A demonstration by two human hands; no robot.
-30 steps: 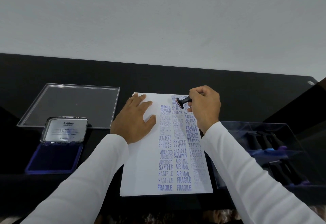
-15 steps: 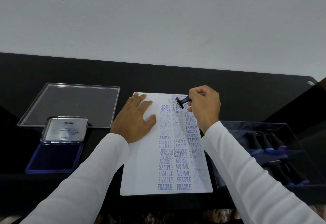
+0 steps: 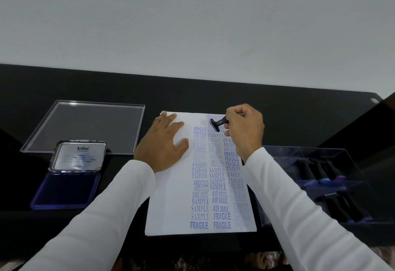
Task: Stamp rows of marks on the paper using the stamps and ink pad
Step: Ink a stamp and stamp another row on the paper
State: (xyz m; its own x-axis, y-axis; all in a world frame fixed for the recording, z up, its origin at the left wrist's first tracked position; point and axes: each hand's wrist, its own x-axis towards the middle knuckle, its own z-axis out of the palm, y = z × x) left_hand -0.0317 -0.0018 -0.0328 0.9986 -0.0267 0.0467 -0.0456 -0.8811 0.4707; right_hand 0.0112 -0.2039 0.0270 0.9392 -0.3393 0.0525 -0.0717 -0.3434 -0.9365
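Note:
A white sheet of paper (image 3: 171,202) lies on the black table, with three columns of blue stamped words down its right half. My left hand (image 3: 162,144) rests flat on the paper's upper left part, fingers spread. My right hand (image 3: 243,129) grips a black stamp (image 3: 217,124) by its handle near the paper's top right. The stamp is tilted, its face turned left and lifted off the sheet. An open blue ink pad (image 3: 64,191) with its silver lid raised sits at the left.
A clear acrylic lid (image 3: 89,125) lies behind the ink pad. At the right stands a clear box (image 3: 320,185) holding several black stamps. The black table (image 3: 213,91) ends at a white wall behind.

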